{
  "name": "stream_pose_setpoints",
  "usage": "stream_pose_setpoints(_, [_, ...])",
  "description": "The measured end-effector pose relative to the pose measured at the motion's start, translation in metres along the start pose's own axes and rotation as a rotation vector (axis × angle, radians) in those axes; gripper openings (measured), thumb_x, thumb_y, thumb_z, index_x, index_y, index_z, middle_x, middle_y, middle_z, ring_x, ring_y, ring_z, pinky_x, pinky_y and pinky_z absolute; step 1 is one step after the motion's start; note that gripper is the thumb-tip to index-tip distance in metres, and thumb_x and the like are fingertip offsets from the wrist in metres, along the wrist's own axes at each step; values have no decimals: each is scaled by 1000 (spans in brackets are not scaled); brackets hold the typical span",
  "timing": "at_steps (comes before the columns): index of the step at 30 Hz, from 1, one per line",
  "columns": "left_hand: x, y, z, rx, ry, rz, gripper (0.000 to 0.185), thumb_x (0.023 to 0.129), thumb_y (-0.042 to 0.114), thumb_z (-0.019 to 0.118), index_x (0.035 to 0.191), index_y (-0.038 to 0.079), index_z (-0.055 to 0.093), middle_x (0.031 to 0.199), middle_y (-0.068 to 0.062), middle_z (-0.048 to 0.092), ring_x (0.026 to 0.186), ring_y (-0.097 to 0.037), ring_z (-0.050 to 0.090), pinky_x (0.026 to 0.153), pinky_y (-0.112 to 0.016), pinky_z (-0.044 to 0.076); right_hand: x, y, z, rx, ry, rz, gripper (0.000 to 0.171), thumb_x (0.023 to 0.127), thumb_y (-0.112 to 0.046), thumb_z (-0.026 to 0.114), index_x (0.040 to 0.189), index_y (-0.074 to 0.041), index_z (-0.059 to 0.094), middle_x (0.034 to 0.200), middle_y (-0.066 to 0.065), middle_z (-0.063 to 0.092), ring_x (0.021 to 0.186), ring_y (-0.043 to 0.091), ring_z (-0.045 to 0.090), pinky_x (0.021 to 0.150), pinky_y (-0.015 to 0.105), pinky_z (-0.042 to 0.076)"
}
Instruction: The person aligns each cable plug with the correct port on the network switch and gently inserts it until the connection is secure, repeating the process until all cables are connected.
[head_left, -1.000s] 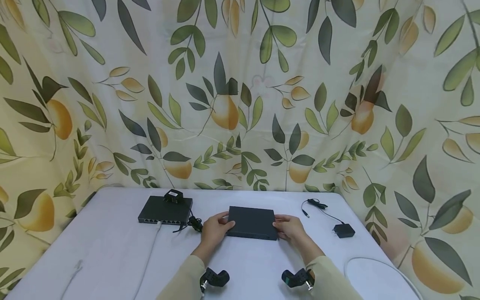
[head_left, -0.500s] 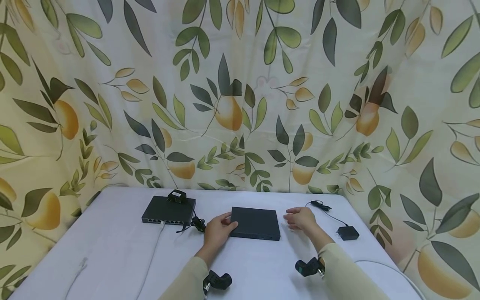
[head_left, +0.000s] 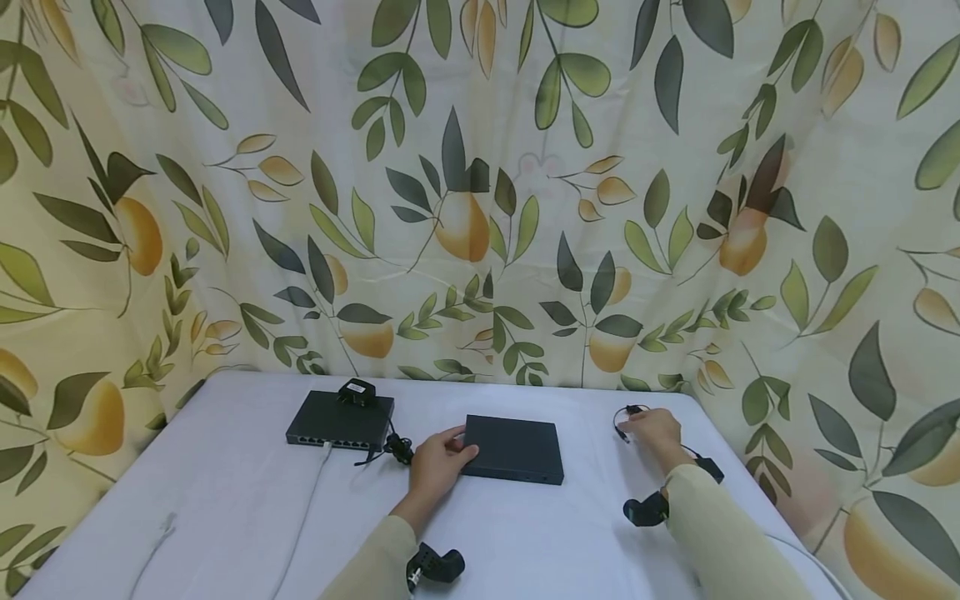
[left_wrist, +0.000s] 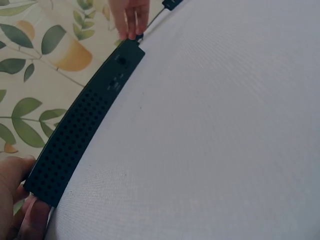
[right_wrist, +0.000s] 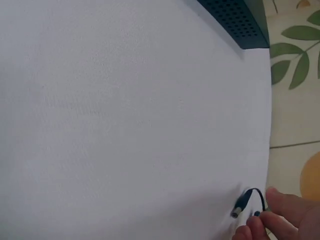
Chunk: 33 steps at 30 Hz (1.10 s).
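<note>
A flat black network switch (head_left: 513, 450) lies on the white table; a vented edge with a round socket shows in the left wrist view. My left hand (head_left: 437, 462) grips its left end, thumb on top and fingers at the lower edge. Off to the right, my right hand (head_left: 654, 433) pinches the thin black cable of a power adapter (head_left: 708, 469). The cable's barrel plug (right_wrist: 241, 204) sticks out beside the fingertips in the right wrist view. In the head view, my right hand and sleeve partly hide the cable and adapter.
At the back left stands another black network switch (head_left: 341, 419) with a row of ports. A black adapter (head_left: 357, 392) sits on it, its bundled cord (head_left: 397, 447) hanging beside. A white network cable (head_left: 303, 517) runs forward from its ports. Another white cable end (head_left: 157, 546) lies far left.
My right hand has let go of the switch's right end, moved right, and now pinches the adapter's cable. My left hand still holds the switch's left end. The view has shifted slightly.
</note>
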<state>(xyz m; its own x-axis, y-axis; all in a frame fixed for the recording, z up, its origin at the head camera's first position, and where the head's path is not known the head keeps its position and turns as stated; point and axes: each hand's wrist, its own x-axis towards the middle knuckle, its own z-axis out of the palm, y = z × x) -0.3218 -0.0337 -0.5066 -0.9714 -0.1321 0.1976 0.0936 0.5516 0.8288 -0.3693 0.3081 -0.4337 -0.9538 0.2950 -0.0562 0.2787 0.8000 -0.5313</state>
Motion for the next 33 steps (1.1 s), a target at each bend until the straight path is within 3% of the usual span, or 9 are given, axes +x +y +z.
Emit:
stream_pose_setpoints(9, [0,2,-2,9,7,-2,44,75,35,72,115,21,62,77,9,57,67,-5,54,62,-28,44,9,0,25,101,60,91,31,77,-22,70,98,1,67,110,26,56,106,44,44,88,51,37])
stream_pose_setpoints(17, [0,1,0,25,9,-8,44,75,35,72,115,22,62,77,9,58,68,-5,55,62,-28,44,13,1,35,137,128,140,20,76,-12,70,91,0,69,105,25,57,104,44,45,89,50,37])
stream_pose_setpoints(29, [0,2,0,28,14,-21,44,74,35,72,115,21,63,78,9,57,68,-5,54,61,-29,43,16,6,29,96,58,109,16,77,-16,70,88,-5,71,108,25,56,102,42,47,85,49,39])
stream_pose_setpoints(33, [-1,3,0,26,15,-25,44,74,34,72,115,21,63,77,8,57,67,-6,54,61,-28,43,15,8,27,210,25,139,18,77,-12,70,92,-2,70,97,21,60,82,30,56,69,37,46])
